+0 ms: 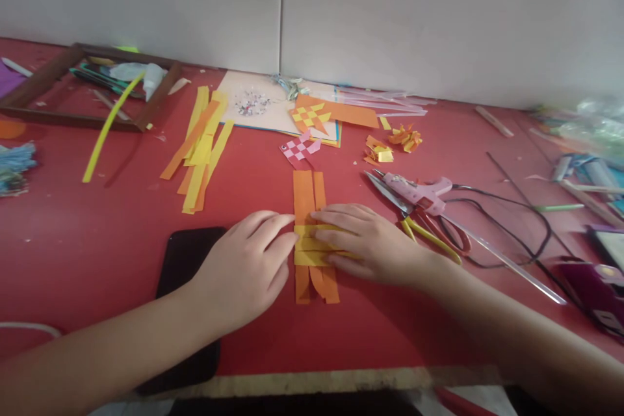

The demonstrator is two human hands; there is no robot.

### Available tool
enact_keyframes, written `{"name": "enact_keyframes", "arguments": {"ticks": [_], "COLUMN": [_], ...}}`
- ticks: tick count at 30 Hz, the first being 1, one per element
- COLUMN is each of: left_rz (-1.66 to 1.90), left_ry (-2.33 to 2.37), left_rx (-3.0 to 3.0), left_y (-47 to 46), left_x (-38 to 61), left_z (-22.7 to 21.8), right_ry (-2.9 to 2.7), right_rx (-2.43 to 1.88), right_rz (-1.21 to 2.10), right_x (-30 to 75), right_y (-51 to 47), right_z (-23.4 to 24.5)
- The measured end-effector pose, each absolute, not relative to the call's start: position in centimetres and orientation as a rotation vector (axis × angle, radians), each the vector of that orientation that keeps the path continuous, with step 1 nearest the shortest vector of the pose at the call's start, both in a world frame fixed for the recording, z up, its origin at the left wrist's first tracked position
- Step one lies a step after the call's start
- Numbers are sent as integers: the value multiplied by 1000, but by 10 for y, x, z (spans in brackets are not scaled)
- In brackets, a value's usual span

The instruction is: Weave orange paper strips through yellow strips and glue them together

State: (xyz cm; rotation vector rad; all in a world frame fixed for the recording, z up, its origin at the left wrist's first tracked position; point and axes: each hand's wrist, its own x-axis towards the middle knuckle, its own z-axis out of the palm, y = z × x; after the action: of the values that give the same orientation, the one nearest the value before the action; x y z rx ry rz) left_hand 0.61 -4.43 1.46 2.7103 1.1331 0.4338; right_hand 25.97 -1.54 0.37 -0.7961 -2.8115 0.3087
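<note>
From where I stand, both forearms reach in from the near edge of the worktop (370, 338), angled toward each other. The left hand (251, 260) is bent at the knuckles, back upward, fingertips at the left end of the yellow strips (306, 259); I can't tell whether it pinches them or merely presses. The right hand (368, 240) lies palm down, fingers extended leftward and slightly parted, resting over the strips without gripping. The yellow ones lie crosswise among upright orange strips (303, 195), between the hands, just below a pink checked paper fish (297, 148).
</note>
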Motion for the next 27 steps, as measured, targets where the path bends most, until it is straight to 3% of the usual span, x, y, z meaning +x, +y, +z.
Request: {"name": "enact_keyframes", "arguments": {"ticks": [10,19,24,27], "left_rz": [271,276,311,414], "left_ry": [1184,1184,1193,1250], "left_rx": [2725,2797,2753,2726], "left_y": [-55,-59,-53,-42], "left_x": [10,11,7,2], "left_z": [21,22,28,37], "right_ry": [-2559,-2798,-2848,-2760], "right_rx": [-1290,-459,-474,-739], "right_rz": [231,443,434,291], "right_x": [229,244,246,243], "right_y": [-55,-5,-2,-13], "right_z": [7,15,7,3]}}
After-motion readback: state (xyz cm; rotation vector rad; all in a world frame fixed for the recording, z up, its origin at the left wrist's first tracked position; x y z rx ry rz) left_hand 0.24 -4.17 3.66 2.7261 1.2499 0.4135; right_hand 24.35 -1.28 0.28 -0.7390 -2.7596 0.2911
